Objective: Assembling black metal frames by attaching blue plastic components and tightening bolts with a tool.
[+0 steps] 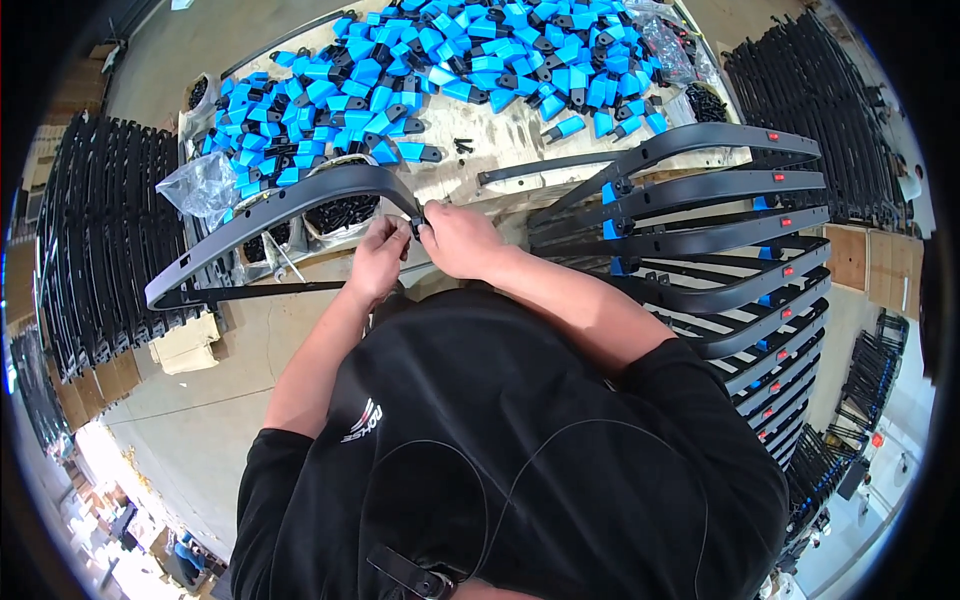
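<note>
**Curved black frame, held at one end by both hands**

Item in hand: one long curved black frame piece (270,215), arching from the person's hands out to the left and down, its far end near the table's left edge. A thin black rod (260,291) runs beneath it.

Left hand (378,258): closed around the near end of the frame piece, fingers curled over it.

Right hand (452,238): fingers pinched tight at the same end, touching the left hand; a small black part shows between the fingertips (too small to identify).

Table (500,135): light-coloured top, set in front of the person.

On the table: a large heap of blue-and-black fittings (450,60) covering the far half; a few loose black screws (463,146) just in front of the heap; a clear plastic bag (200,185) at the left edge.

Right of the hands: a stack of finished black frames (720,240), layered one over another, carrying blue fittings and small red tags.

Left of the table: rows of black frames (100,240) standing on edge.
</note>
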### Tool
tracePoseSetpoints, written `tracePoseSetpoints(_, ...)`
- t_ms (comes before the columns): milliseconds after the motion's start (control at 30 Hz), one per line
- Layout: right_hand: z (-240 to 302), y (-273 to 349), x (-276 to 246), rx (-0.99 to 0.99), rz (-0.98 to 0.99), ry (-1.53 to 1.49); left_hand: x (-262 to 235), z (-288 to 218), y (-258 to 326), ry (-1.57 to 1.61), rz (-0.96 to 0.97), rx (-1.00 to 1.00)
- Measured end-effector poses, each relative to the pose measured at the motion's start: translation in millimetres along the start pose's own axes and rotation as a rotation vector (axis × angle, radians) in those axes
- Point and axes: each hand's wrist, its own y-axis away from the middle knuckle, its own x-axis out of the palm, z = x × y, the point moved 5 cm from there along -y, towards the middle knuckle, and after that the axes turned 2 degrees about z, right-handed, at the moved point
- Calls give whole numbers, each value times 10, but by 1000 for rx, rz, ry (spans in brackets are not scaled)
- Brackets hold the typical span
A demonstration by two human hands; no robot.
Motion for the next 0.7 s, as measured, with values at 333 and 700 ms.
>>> tracePoseSetpoints(333,-24,-10,5,-8,7,-37,-298,-81,-64,-103,-178,-93)
tracePoseSetpoints(700,-20,-11,-7,14,56,-31,-32,-256,121,317,-131,-264)
